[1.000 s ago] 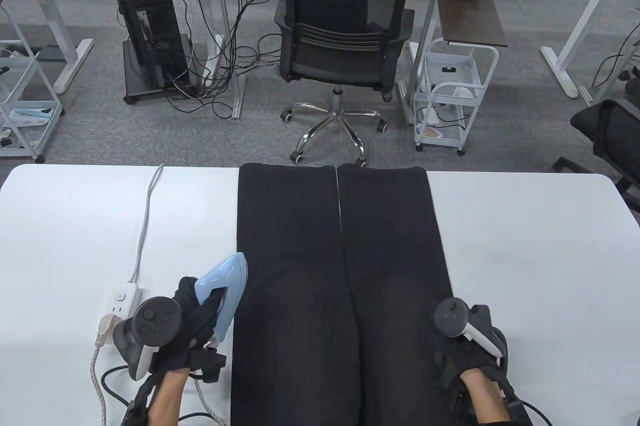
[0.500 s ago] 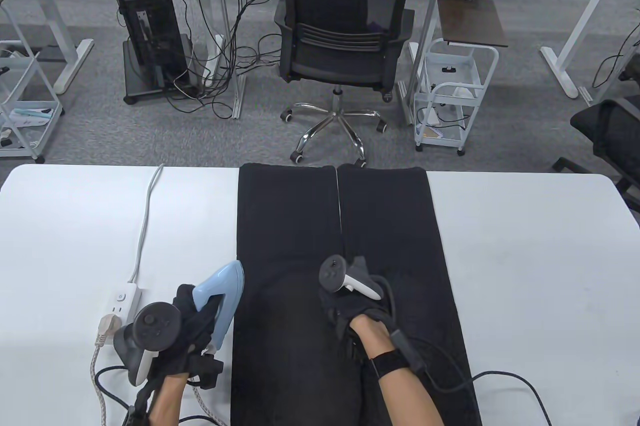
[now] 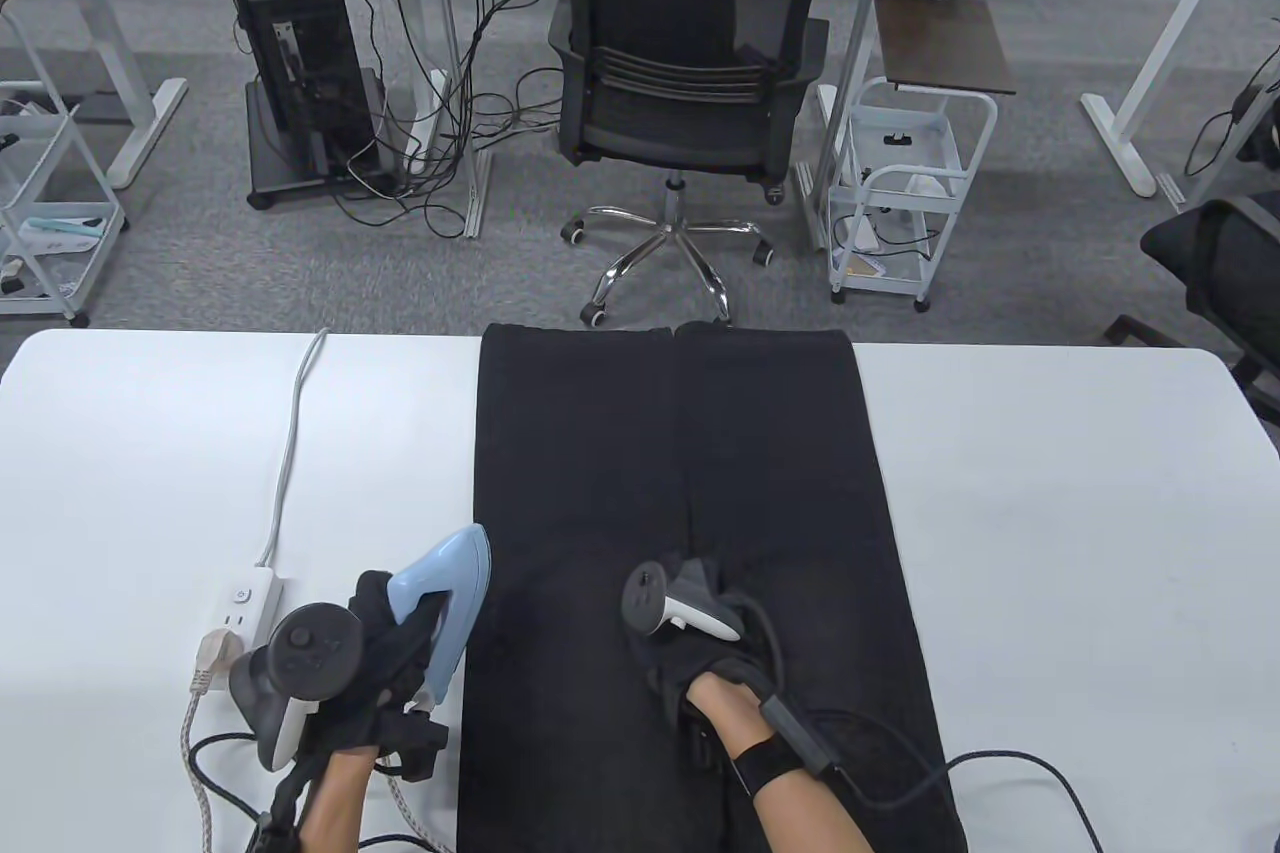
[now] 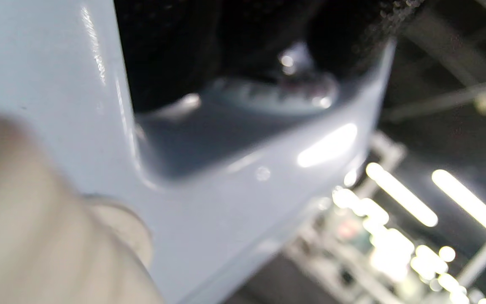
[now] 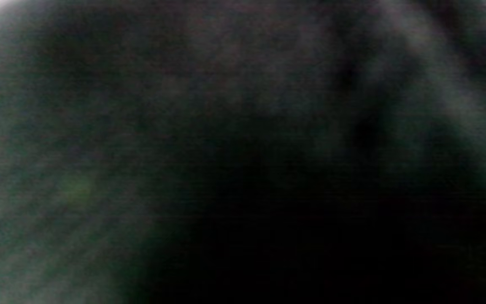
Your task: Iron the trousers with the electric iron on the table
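Black trousers (image 3: pixel 600 453) lie flat down the middle of the white table (image 3: pixel 1050 543), legs pointing away from me. My left hand (image 3: pixel 385 638) grips the handle of a light blue iron (image 3: pixel 455 573) at the trousers' left edge, nose pointing away. The iron's body fills the left wrist view (image 4: pixel 243 169). My right hand (image 3: pixel 690 668) rests on the trousers near the middle, between the two legs. Its fingers are hidden under the tracker. The right wrist view shows only dark blurred fabric (image 5: pixel 184 105).
A white power strip (image 3: pixel 245 603) with a plug lies left of the iron, and its grey cable (image 3: pixel 290 443) runs to the table's far edge. Cords trail near the front edge. A black office chair (image 3: pixel 690 73) stands beyond the table.
My right hand moved from the trousers' right edge to their middle, then a little toward me. The white gap between the legs has closed. The left hand and iron barely moved.
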A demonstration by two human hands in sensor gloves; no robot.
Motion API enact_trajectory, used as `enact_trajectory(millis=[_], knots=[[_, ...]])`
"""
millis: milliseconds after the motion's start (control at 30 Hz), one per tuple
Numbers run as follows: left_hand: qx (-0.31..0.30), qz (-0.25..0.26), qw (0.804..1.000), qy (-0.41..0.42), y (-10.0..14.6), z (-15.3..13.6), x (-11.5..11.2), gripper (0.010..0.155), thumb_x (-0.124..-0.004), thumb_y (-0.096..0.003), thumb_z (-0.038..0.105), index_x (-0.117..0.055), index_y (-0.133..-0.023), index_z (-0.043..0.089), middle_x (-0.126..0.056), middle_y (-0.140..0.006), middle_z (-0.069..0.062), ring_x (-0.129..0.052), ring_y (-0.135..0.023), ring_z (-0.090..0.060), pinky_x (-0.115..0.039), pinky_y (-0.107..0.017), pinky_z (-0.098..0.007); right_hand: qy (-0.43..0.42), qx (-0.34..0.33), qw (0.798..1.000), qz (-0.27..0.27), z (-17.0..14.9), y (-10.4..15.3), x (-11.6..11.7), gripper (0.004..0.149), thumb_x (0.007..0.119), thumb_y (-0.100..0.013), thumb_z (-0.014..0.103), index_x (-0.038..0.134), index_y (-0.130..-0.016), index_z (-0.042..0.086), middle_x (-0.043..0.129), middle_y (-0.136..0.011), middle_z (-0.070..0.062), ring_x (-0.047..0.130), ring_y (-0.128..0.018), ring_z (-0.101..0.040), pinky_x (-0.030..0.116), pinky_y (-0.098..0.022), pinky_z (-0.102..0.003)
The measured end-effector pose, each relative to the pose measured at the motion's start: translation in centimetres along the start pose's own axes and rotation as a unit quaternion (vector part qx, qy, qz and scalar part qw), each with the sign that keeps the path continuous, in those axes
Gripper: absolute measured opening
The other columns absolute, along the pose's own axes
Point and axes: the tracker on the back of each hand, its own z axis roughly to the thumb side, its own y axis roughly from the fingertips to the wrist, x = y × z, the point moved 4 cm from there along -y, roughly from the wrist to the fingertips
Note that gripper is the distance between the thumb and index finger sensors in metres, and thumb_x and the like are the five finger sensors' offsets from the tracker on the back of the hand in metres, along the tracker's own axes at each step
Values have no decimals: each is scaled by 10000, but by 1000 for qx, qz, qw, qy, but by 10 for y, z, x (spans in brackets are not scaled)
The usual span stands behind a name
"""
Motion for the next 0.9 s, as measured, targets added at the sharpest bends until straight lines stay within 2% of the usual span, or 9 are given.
enact_trajectory(millis=[400,533,700,833,900], knots=[[-20,-6,999,38,1,3,1,402,-834,-559,465,-800,-751,113,-966,-423,32,-1007,-327,-130,-868,-479,-472,23,-23,999,20,11,52,38,715,321,-579,457,-91,-1042,100,-183,-1047,-243,-84,-922,-585,169,-607,-761],[-23,-11,998,49,0,2,1,401,-833,-560,465,-799,-751,115,-966,-423,33,-1007,-328,-129,-867,-480,-472,41,-34,998,29,14,63,42,734,336,-583,463,-86,-1044,78,-179,-1045,-269,-68,-919,-613,196,-611,-767],[-29,-17,997,69,0,2,1,401,-833,-560,464,-799,-751,114,-966,-423,34,-1006,-329,-130,-867,-480,-472,25,-42,999,13,15,62,23,739,418,-597,472,31,-1090,80,-73,-1096,-276,77,-967,-626,269,-638,-760],[-42,-26,996,79,-1,3,0,401,-835,-558,465,-800,-751,114,-967,-422,33,-1007,-327,-130,-867,-478,-473,2,-37,999,-39,10,48,-15,725,437,-598,463,66,-1099,93,-44,-1110,-263,105,-983,-607,276,-639,-761],[-46,-30,995,88,0,4,-1,401,-835,-559,464,-799,-752,114,-966,-423,34,-1006,-328,-130,-867,-479,-473,-2,-20,998,-59,3,32,-35,721,443,-596,460,77,-1101,97,-28,-1116,-259,111,-987,-602,277,-637,-762]])
